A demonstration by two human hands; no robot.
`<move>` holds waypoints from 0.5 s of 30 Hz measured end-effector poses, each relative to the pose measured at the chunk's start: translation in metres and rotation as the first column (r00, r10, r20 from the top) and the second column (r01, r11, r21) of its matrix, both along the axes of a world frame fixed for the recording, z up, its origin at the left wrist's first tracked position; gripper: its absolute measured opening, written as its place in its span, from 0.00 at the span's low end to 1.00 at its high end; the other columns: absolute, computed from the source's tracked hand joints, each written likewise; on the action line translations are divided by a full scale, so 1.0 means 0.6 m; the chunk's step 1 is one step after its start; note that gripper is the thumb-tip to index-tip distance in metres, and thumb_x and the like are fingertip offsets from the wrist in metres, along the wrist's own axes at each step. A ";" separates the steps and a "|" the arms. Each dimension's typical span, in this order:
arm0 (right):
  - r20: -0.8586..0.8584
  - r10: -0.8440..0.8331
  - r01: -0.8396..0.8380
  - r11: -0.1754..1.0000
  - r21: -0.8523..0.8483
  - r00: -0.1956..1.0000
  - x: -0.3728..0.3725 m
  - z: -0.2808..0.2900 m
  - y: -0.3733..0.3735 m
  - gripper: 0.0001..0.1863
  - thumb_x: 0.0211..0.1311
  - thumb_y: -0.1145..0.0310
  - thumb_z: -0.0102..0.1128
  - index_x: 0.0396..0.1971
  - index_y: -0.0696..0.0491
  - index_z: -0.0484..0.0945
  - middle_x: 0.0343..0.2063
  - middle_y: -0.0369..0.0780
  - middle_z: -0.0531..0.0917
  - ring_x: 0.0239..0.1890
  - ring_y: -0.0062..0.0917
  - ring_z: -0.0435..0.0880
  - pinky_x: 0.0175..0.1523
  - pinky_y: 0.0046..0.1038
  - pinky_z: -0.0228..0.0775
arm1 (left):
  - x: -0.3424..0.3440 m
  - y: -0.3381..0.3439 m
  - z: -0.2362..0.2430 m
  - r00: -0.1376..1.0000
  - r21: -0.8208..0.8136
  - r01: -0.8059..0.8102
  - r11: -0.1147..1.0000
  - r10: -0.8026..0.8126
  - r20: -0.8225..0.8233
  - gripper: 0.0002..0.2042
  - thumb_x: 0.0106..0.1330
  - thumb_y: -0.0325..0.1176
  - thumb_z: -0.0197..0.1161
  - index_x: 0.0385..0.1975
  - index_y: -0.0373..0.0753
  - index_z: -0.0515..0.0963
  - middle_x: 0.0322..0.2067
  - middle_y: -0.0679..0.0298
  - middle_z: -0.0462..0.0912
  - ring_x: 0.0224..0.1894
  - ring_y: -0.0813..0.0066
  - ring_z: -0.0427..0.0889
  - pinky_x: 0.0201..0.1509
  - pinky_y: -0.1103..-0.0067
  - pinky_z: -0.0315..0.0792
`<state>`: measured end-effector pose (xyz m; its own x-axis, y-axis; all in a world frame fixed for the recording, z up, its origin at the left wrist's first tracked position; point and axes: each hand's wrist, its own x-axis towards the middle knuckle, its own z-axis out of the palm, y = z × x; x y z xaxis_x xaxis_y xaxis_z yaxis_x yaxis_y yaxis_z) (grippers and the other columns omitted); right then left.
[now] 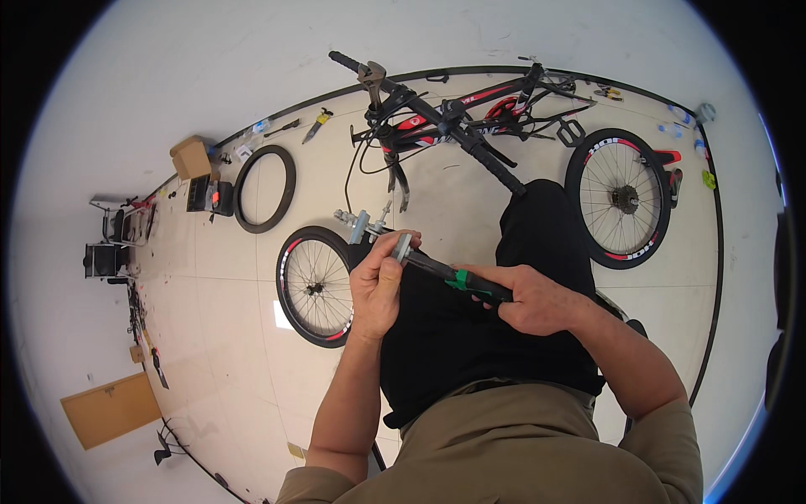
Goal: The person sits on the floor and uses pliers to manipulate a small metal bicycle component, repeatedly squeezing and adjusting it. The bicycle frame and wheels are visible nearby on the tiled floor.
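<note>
Above the black-clad lap, left hand (375,294) is clamped on a pale grey metal block (402,248): flat-faced, slab-shaped, thumb on the near side, fingers curled behind. Right hand (537,301), to its right and slightly nearer the body, is wrapped around a black handle (495,291), smooth and rounded. Green collar (461,280) sits just off the right fingertips; from there a straight dark shaft (431,265) runs up-left to the block at the left thumb. So handle, collar and shaft span the gap between the hands, tilted, left end further from the body. Just beyond the left knuckles: a second grey metal piece (359,227), also slab-like, with slim silvery rod-shaped hardware (382,219) next to it. Can't tell if those connect to the held block. Further out, ahead of both hands: bike frame (485,97), glossy black and red tubes, no wheels fitted, with a straight handlebar (403,86) ending in a ribbed black grip (501,172) ahead of the right hand. Dull metal wrench (371,76) rests at the bar, well beyond the left hand. Spoked wheel (290,273), black knobby-edged tyre and red-white rim, lies near the left hand on its left side; wheel with toothed cassette (624,199) is out to the right of the right hand. Bare rubber tyre (242,189), plain black ring, further left and beyond the left hand, with a brown cardboard box (189,158) past it. All on glossy cream floor tiles (220,307).
</note>
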<state>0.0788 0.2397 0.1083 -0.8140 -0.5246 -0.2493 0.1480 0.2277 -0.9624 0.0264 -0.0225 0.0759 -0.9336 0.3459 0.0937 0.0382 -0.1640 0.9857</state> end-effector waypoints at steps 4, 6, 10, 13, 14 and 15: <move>0.050 -0.027 0.031 0.996 -0.087 0.998 0.004 -0.008 -0.005 0.38 0.53 0.82 0.47 0.69 0.49 0.67 0.30 0.41 0.80 0.32 0.28 0.78 0.43 0.28 0.72 | 0.003 0.006 0.005 0.999 0.017 -0.040 0.999 0.040 0.027 0.24 0.77 0.48 0.55 0.56 0.29 0.76 0.53 0.59 0.78 0.54 0.73 0.75 0.59 0.77 0.67; 0.064 -0.027 0.034 0.995 -0.098 0.998 0.005 -0.008 -0.006 0.38 0.54 0.83 0.46 0.69 0.50 0.66 0.31 0.41 0.80 0.34 0.27 0.78 0.44 0.28 0.72 | 0.003 0.004 0.004 0.999 0.011 -0.034 0.999 0.034 0.030 0.24 0.77 0.47 0.55 0.57 0.29 0.75 0.54 0.57 0.78 0.56 0.68 0.75 0.63 0.72 0.66; 0.042 -0.019 0.022 0.996 -0.082 0.999 0.005 -0.008 -0.007 0.37 0.54 0.83 0.46 0.69 0.51 0.66 0.31 0.41 0.81 0.34 0.29 0.79 0.46 0.29 0.73 | 0.001 -0.004 -0.003 1.000 -0.010 -0.008 1.000 0.008 0.008 0.25 0.77 0.46 0.54 0.60 0.28 0.73 0.55 0.52 0.78 0.62 0.58 0.74 0.70 0.61 0.64; 0.059 -0.014 0.017 0.998 -0.056 0.998 0.004 -0.007 -0.006 0.37 0.53 0.82 0.47 0.69 0.50 0.67 0.32 0.42 0.81 0.34 0.30 0.79 0.47 0.29 0.73 | 0.002 0.003 0.002 1.000 -0.011 -0.028 1.000 0.028 0.000 0.24 0.77 0.46 0.54 0.57 0.29 0.75 0.53 0.57 0.78 0.57 0.68 0.75 0.64 0.71 0.66; 0.071 -0.010 0.013 0.999 -0.042 0.997 0.003 -0.005 -0.005 0.37 0.53 0.82 0.47 0.69 0.50 0.67 0.32 0.42 0.81 0.34 0.31 0.79 0.47 0.30 0.73 | 0.002 0.006 0.004 0.999 -0.012 -0.038 0.999 0.038 -0.002 0.23 0.78 0.46 0.54 0.56 0.29 0.76 0.53 0.59 0.78 0.54 0.73 0.75 0.61 0.76 0.67; 0.068 -0.012 0.014 1.000 -0.026 0.998 0.003 -0.004 -0.006 0.37 0.53 0.82 0.48 0.68 0.51 0.67 0.32 0.43 0.81 0.35 0.32 0.79 0.47 0.30 0.73 | 0.002 0.006 0.006 0.999 -0.014 -0.031 0.999 0.031 0.010 0.23 0.78 0.45 0.53 0.57 0.29 0.76 0.53 0.59 0.78 0.55 0.73 0.75 0.62 0.76 0.66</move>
<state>0.0808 0.2362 0.1061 -0.8026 -0.5209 -0.2906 0.2160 0.2003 -0.9556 0.0277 -0.0192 0.0792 -0.9449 0.3176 0.0792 0.0326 -0.1493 0.9882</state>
